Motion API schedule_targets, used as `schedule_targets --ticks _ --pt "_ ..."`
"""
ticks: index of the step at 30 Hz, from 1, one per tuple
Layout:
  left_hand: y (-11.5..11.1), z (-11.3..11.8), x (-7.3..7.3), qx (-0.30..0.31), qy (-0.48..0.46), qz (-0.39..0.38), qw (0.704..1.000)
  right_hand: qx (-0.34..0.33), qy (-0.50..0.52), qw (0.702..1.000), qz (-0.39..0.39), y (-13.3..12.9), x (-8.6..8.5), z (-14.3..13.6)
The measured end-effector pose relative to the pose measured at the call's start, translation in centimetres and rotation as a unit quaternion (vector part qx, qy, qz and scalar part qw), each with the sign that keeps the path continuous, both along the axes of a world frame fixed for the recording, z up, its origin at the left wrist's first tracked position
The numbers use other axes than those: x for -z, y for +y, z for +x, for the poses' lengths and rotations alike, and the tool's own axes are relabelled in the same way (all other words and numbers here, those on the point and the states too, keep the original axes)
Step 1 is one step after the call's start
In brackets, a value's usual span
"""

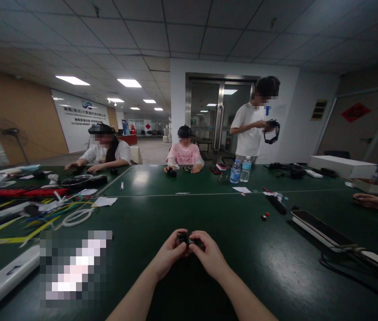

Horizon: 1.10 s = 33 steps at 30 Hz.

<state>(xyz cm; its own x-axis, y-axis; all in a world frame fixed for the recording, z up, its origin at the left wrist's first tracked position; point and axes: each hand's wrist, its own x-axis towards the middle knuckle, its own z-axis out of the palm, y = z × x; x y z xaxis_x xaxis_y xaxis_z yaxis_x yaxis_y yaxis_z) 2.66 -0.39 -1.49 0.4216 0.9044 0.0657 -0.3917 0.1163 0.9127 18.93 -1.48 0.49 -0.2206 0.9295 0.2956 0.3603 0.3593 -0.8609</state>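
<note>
Around the forearms the green tabletop (135,223) spreads sideways, its working span edged by a long white bar (8,281) to the left and a smartphone (322,229) well to the right. Above it, the left hand (170,250) and right hand (209,252) face each other, fingers curled nearly closed, pinching a small black part (184,238) between their fingertips; its details are too dark to tell. Farther out, a pale seam (155,195) crosses the table, with two water bottles (235,172) beyond it, near the far edge.

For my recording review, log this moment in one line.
left hand + right hand: both on small black item | below: green table
</note>
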Motion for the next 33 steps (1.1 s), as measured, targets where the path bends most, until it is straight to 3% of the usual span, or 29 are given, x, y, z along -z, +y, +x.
schedule_targets --ticks 7,12,17,24,33 --pt "0.0 0.0 0.0 -0.006 0.01 -0.004 1.0 0.043 0.045 0.998 0.024 0.2 -0.2 0.1" --pt "0.0 -0.2 -0.2 -0.015 0.004 -0.018 1.0 0.075 0.094 0.993 -0.001 0.9 -0.4 1.2" --pt "-0.2 -0.1 -0.4 -0.02 0.004 -0.023 1.0 0.087 0.154 0.984 0.0 1.9 0.2 2.1" --pt "-0.4 0.0 -0.8 -0.032 0.011 -0.024 0.999 0.153 0.204 0.967 0.007 2.9 0.8 3.3" --pt "-0.6 -0.3 -1.3 -0.024 0.031 -0.034 0.999 0.175 0.223 0.959 -0.001 2.6 -0.8 4.5"
